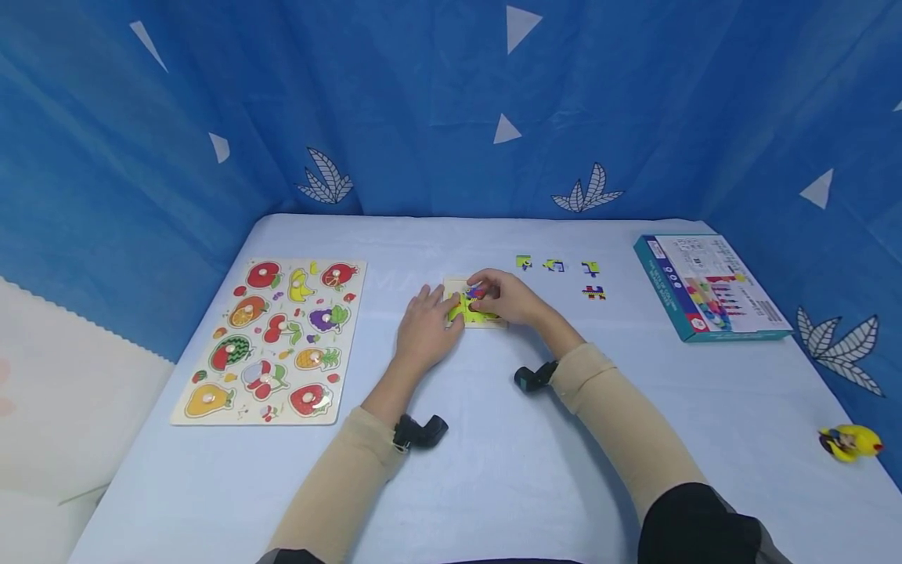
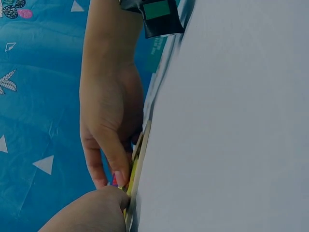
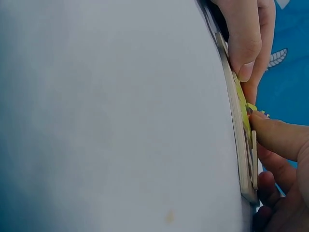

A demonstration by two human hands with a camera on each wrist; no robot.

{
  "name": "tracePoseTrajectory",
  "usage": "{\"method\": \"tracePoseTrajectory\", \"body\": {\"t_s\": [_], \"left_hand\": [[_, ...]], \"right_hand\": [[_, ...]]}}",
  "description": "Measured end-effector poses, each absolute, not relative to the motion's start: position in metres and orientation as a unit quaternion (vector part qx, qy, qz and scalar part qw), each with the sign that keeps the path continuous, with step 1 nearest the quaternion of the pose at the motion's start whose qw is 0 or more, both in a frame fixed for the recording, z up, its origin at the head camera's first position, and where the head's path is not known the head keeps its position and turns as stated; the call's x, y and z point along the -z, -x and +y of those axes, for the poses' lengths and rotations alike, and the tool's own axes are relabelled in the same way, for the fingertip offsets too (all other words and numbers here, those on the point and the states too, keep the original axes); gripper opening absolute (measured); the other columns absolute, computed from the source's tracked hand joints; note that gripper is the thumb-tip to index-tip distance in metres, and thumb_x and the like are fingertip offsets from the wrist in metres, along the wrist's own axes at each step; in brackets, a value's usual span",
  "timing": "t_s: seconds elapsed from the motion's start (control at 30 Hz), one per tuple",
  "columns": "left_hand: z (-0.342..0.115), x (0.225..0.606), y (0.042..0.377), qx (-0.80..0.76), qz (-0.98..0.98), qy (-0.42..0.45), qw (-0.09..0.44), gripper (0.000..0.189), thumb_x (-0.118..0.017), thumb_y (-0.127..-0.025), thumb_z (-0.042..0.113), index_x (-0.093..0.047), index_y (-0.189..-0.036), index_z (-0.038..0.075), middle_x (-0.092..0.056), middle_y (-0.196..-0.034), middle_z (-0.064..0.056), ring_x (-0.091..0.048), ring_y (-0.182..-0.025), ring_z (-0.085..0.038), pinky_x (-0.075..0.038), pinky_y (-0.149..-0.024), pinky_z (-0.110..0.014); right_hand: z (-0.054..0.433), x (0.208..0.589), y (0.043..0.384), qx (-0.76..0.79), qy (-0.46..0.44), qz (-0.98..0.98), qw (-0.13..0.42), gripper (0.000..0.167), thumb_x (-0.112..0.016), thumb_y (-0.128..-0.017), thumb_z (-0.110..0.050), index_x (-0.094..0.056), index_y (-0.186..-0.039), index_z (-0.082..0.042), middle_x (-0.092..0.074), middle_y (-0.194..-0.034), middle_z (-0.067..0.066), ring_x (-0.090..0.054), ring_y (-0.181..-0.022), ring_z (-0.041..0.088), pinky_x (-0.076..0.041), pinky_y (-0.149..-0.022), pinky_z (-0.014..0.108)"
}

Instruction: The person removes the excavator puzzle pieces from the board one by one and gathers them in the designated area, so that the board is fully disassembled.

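Observation:
A small wooden jigsaw board (image 1: pixel 499 324) with a yellow picture lies flat at the middle of the table. My left hand (image 1: pixel 421 329) rests at its left side, fingers mostly extended, the thumb touching the yellow pieces. From the right, my right hand (image 1: pixel 516 298) pinches a jigsaw piece (image 1: pixel 474 293) with blue and red on it, over the board. The right wrist view shows a thin wooden piece (image 3: pixel 255 162) raised at a slant off the board, beside my right fingers. Fingers hide part of the board. Several loose jigsaw pieces (image 1: pixel 593 292) lie to the right.
A fruit peg puzzle (image 1: pixel 289 352) lies at the left. A teal and white box (image 1: pixel 712 290) sits at the back right, and a yellow toy duck (image 1: pixel 856 441) near the right edge. The blue curtain (image 1: pixel 437 110) hangs behind the white-covered table (image 1: pixel 479 470).

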State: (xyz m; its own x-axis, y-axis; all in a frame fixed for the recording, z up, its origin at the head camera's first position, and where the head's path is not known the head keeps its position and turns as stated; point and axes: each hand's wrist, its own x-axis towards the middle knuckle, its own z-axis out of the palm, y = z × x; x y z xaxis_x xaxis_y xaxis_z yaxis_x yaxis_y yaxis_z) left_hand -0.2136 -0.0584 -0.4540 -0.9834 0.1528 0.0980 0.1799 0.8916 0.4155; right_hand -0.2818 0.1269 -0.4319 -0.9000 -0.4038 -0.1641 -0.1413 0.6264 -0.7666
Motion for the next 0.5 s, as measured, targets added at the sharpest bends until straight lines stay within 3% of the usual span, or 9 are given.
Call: {"method": "tracePoseTrajectory", "body": {"t_s": [0.5], "left_hand": [[-0.0578,0.4571,0.2148,0.207,-0.974,0.082,0.033,0.049,-0.047,-0.099,0.043,-0.053,-0.145,0.024,-0.04,-0.158,-0.008,-0.025,-0.152,-0.033,-0.019,-0.125,-0.048]], "right_hand": [[0.1289,0.4347,0.281,0.46,0.162,0.859,0.155,0.036,-0.072,-0.091,-0.014,-0.061,-0.125,-0.019,-0.067,-0.104,0.007,-0.058,-0.081,0.023,-0.049,-0.068,0.027]]}}
